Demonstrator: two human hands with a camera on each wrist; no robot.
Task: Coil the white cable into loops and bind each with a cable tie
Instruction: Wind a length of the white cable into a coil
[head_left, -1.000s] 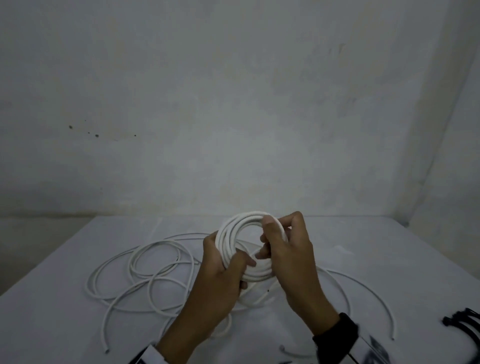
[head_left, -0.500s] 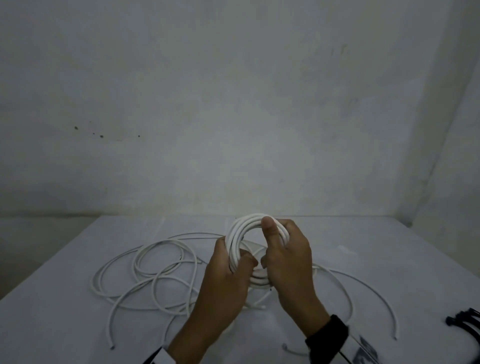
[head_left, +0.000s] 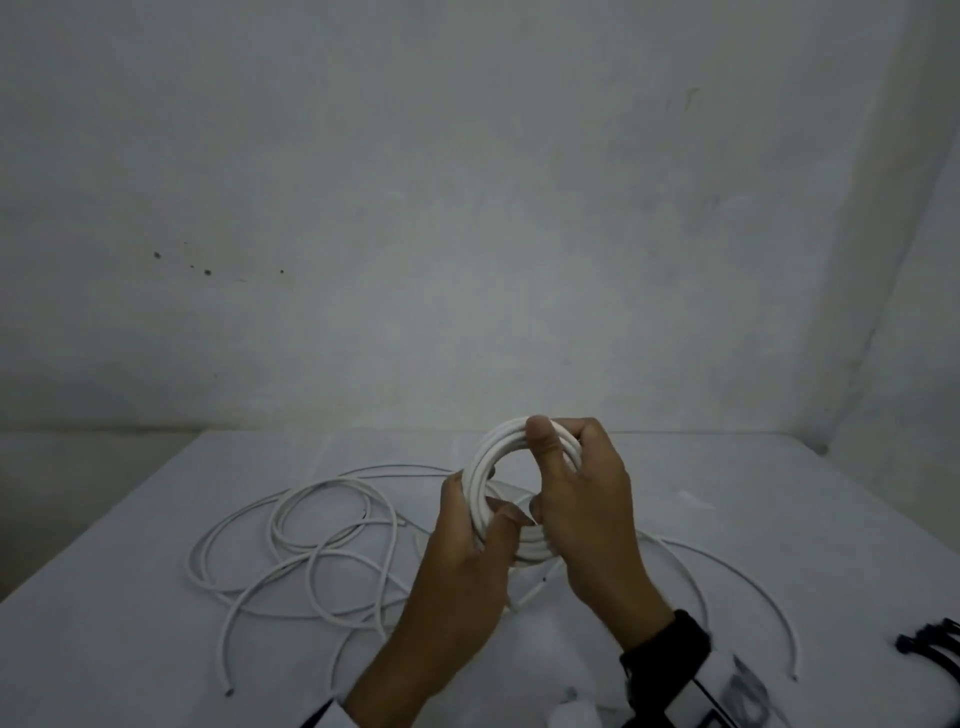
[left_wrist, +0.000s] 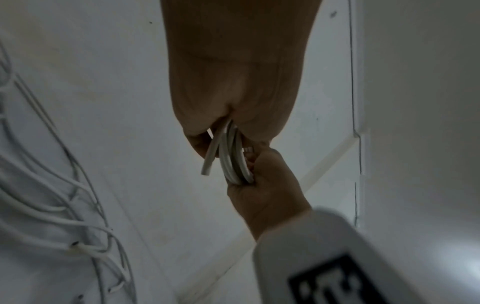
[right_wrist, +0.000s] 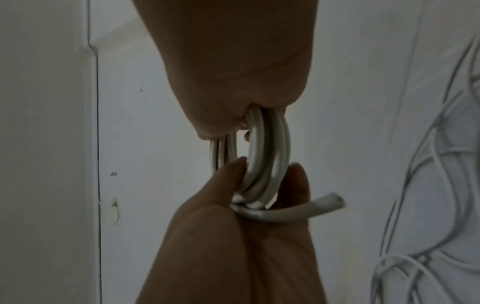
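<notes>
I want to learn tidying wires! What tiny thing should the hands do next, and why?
Probably the right hand lets go and fetches a black cable tie, while the left hand grips the coil: it looks fully wound, its cut end free, yet unbound.

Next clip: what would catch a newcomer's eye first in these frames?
First, the tight white coil held up above the middle of the table, the left hand gripping its lower left side and the right hand its right side, thumb over the top. Next, the loose white cable sprawled in wide loops on the table to the left. A dark bundle of cable ties lies at the table's right edge.
</notes>
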